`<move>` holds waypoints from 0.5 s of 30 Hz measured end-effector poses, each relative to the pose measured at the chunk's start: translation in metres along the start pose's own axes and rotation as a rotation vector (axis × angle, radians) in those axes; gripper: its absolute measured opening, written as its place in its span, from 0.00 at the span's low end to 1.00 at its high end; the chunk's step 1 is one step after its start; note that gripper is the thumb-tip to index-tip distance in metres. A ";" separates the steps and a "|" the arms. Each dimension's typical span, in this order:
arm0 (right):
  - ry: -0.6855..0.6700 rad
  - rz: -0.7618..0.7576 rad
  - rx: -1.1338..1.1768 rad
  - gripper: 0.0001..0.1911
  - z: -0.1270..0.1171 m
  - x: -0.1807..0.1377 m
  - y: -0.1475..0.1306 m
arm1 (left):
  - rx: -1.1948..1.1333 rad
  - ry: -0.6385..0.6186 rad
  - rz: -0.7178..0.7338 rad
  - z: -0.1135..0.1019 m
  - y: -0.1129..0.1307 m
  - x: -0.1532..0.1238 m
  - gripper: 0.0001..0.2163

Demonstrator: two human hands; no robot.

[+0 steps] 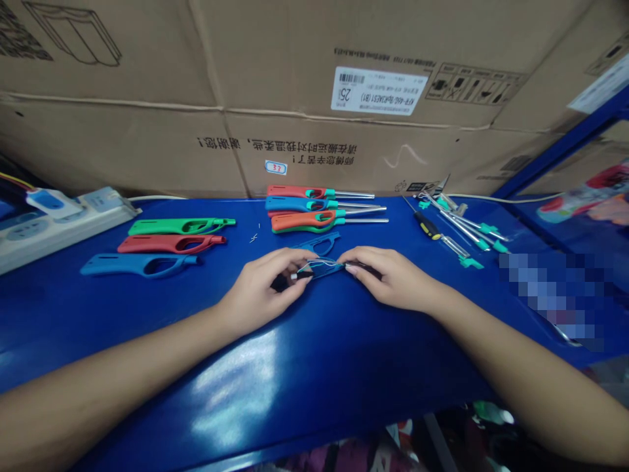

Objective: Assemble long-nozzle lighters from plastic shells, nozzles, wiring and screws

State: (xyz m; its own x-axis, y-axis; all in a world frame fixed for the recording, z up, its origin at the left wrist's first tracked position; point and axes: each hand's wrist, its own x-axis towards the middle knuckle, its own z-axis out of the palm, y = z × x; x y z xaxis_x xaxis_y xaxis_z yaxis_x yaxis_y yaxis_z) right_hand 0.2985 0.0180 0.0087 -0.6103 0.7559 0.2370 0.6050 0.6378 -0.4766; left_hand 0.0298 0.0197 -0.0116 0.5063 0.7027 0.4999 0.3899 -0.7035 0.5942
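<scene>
My left hand (270,282) is closed around a small black part (301,275) with a white tip, partly hidden by the fingers. Thin wires (322,262) run from it to my right hand (386,275). That hand pinches the wires' other end beside a slim dark piece (366,267), whose kind I cannot make out. Behind and below the wires lies a blue lighter casing half (325,270). Another blue casing piece (327,244) with a trigger loop sits just beyond it. Whether either hand also touches the nearer casing is unclear.
Several gas lighters (304,221) with metal tubes lie at the back. Green, red and blue casings (142,264) are at left, near a power strip (59,223). A screwdriver (426,225) and loose metal tubes (466,226) lie right. Cardboard (295,78) walls the rear.
</scene>
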 end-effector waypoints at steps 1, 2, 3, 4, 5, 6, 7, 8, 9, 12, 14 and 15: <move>-0.007 0.001 -0.005 0.12 0.000 0.000 0.001 | 0.004 0.003 0.001 0.000 0.000 0.000 0.12; -0.015 -0.001 -0.008 0.12 0.000 -0.001 0.001 | 0.007 0.008 -0.001 0.000 0.000 0.000 0.12; -0.022 -0.006 -0.010 0.13 0.000 -0.001 0.002 | 0.010 0.014 -0.001 0.000 -0.001 0.000 0.11; -0.031 -0.011 -0.008 0.13 0.000 -0.001 0.003 | 0.011 0.023 -0.001 0.000 -0.001 0.000 0.11; -0.040 -0.017 0.000 0.14 -0.001 -0.001 0.003 | 0.010 0.032 0.000 0.000 -0.001 0.000 0.12; -0.045 -0.022 0.012 0.14 -0.002 -0.001 0.003 | 0.009 0.039 0.001 0.000 -0.002 0.000 0.13; -0.050 -0.026 0.026 0.14 -0.003 -0.001 0.004 | 0.008 0.043 0.002 0.000 -0.002 0.000 0.13; -0.055 -0.028 0.039 0.15 -0.004 0.000 0.004 | 0.008 0.046 0.002 -0.001 -0.002 0.001 0.14; -0.062 -0.033 0.050 0.15 -0.006 0.000 0.004 | 0.010 0.049 0.000 -0.001 -0.002 0.001 0.14; -0.097 -0.054 0.059 0.15 -0.009 -0.001 0.003 | 0.026 0.055 -0.002 -0.003 -0.001 0.002 0.12; -0.105 -0.046 0.060 0.15 -0.010 -0.001 0.001 | 0.033 0.055 -0.004 -0.004 -0.001 0.003 0.09; -0.106 -0.030 0.067 0.14 -0.011 -0.001 0.001 | 0.036 0.052 -0.009 -0.004 0.000 0.004 0.08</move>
State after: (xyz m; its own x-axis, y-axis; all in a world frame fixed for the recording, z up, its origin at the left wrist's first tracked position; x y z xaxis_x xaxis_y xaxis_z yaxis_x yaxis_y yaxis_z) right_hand 0.3051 0.0191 0.0172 -0.6805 0.7145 0.1626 0.5523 0.6459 -0.5270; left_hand 0.0284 0.0229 -0.0076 0.4622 0.7126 0.5278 0.4222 -0.7002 0.5757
